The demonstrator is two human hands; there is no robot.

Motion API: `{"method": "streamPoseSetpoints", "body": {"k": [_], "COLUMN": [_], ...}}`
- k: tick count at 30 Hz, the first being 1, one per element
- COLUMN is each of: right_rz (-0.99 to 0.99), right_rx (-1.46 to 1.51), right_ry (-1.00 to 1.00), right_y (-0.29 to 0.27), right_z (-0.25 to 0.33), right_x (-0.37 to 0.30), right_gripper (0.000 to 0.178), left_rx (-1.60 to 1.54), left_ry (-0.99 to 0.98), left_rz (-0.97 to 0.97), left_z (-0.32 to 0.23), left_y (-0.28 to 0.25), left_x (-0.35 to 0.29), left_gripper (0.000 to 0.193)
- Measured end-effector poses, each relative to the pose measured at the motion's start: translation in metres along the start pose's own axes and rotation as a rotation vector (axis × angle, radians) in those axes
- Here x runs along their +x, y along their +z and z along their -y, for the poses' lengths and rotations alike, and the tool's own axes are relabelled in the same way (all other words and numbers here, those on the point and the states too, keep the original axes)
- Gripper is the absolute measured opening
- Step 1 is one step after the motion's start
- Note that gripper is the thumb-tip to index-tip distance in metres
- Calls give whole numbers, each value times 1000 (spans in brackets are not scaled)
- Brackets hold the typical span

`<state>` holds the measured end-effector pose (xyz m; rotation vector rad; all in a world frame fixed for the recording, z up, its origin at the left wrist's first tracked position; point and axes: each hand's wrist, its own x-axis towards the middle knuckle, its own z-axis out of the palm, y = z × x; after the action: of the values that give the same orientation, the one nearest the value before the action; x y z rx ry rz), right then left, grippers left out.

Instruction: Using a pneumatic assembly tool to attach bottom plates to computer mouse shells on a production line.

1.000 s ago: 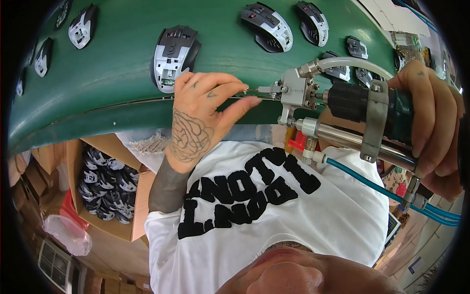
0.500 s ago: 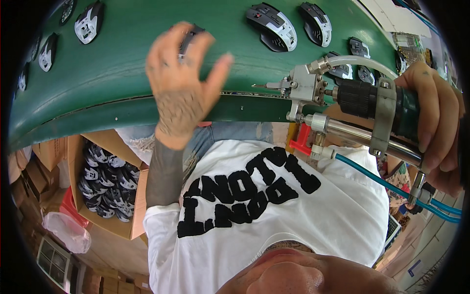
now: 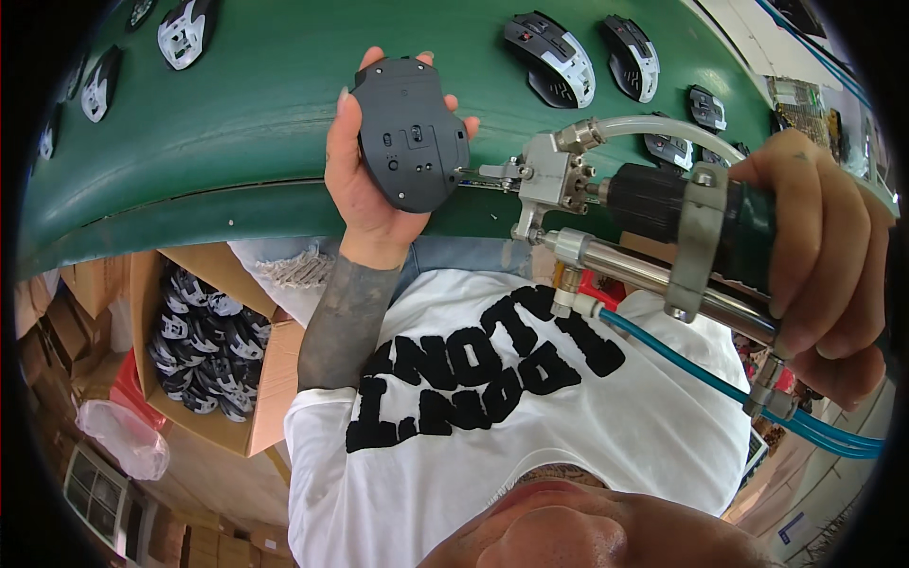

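On the palm of my left hand (image 3: 374, 222) rests a dark grey computer mouse (image 3: 407, 133), underside up, with my fingers curled round its edges. Small screws and holes show on that underside. My right hand (image 3: 824, 237) grips a power screwdriver (image 3: 653, 199) with a metal screw-feed head (image 3: 554, 175). The driver lies nearly level, and its thin tip points left at the mouse's right edge. Whether tip and mouse touch, I cannot tell.
Several grey and white mice (image 3: 559, 62) lie on the green work surface (image 3: 256, 114), to the left and right of my hands. A clear hose (image 3: 663, 123) and blue air hoses (image 3: 701, 374) run off the driver. At lower left stands a cardboard box (image 3: 270, 398) of mouse parts.
My left hand, open over a mouse before, now holds it with its underside up, closer to me. My right hand has brought the screwdriver leftward, its tip beside the mouse.
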<state>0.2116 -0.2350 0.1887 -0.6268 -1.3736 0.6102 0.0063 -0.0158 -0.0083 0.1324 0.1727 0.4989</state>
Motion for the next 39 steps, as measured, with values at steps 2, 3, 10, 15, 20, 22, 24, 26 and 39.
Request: {"method": "streamPoseSetpoints", "body": {"k": [2,3,10,15,20,22,24,26,39], "right_rz": [-1,0,9,20,214,204,184,173,-78], "right_rx": [-9,-9,-12,12,-39,-43,-66,-88,-220], "right_ry": [8,10,21,25,233,261,313,352,221], "right_y": [-2,3,35,56,52,52,51,48,34], "right_z": [-21,-28,-63,-91,-92,-91,-84,-75,-57], "right_x": [-1,2,18,28,51,50,49,50,40], "right_gripper": [17,17,18,18,32,30,27,23,81], "left_rx": [57,55,80,75,42,30,26,340,2803], "left_ry": [49,49,54,64,75,79,92,3,793], "left_rz": [-10,-10,5,4,-51,-49,-40,-44,-622], "left_z": [3,3,4,3,4,4,2,3,-212], "left_y": [-1,-2,-6,-6,-4,-3,3,21,-34], "left_x": [2,3,4,0,5,4,5,11,144], "left_gripper": [50,50,50,50,46,46,45,50,66]}}
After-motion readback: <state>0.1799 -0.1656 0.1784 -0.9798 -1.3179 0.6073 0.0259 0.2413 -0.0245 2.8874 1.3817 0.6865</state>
